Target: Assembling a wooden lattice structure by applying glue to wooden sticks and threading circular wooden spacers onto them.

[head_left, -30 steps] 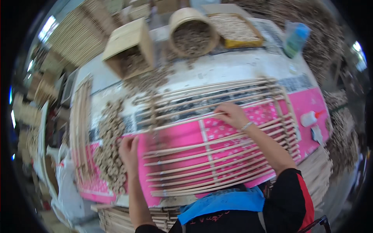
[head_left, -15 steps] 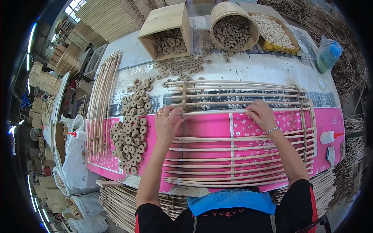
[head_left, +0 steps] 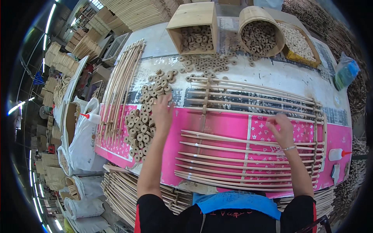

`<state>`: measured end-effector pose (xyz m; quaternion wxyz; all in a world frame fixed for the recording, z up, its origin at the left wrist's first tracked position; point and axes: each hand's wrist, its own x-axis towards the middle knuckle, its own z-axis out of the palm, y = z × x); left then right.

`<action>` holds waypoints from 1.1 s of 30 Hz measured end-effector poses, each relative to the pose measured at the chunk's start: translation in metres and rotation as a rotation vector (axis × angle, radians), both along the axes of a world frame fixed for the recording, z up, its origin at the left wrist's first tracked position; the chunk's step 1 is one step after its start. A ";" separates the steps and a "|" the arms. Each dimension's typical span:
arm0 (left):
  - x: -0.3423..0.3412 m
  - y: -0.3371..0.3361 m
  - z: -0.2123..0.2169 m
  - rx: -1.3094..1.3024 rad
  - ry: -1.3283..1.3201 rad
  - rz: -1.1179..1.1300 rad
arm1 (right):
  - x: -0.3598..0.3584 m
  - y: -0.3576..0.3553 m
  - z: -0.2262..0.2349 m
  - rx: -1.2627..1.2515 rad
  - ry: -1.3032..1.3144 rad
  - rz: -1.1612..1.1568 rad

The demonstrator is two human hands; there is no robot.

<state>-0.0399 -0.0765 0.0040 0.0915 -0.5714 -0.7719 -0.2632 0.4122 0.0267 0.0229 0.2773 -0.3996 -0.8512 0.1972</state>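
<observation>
My left hand [head_left: 161,113] reaches onto the right side of a pile of brown wooden rings [head_left: 142,120]. Its fingertips blend with the rings, so whether they grip one is unclear. Loosely curled, with thumb and fingers apart and nothing between them, my right hand [head_left: 283,130] hovers over the rod frame. The frame's far group of pale wooden rods [head_left: 256,102] passes through a row of rings near the left [head_left: 206,95] and another near the right [head_left: 314,105]. Nearer me, more rods [head_left: 233,159] are joined at the right, their left ends loose.
Behind stand a wooden box [head_left: 194,16] and a round tub [head_left: 254,17] of rings, and a yellow tray [head_left: 301,56] of small pale pieces. Loose rods [head_left: 118,89] lie left. White red-tipped bottles sit at the left [head_left: 93,118] and right [head_left: 335,154]; a bagged green bottle [head_left: 345,74] stands far right.
My left hand has left the left end of a rod and moved left to the ring pile. The right hand has come off the rod it was pinching. The whole view has shifted.
</observation>
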 end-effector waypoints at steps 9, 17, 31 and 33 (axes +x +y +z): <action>-0.042 0.023 -0.022 -0.210 0.287 0.125 | 0.003 -0.048 0.002 -0.130 -0.084 0.188; -0.021 0.012 -0.009 -0.048 0.122 0.056 | 0.001 -0.051 -0.011 -0.052 -0.071 0.159; 0.010 -0.069 0.012 0.062 -1.345 -0.074 | -0.001 -0.066 0.001 0.013 -0.026 0.113; 0.010 -0.077 0.012 0.010 -1.419 -0.065 | 0.001 -0.064 0.007 0.013 0.031 0.109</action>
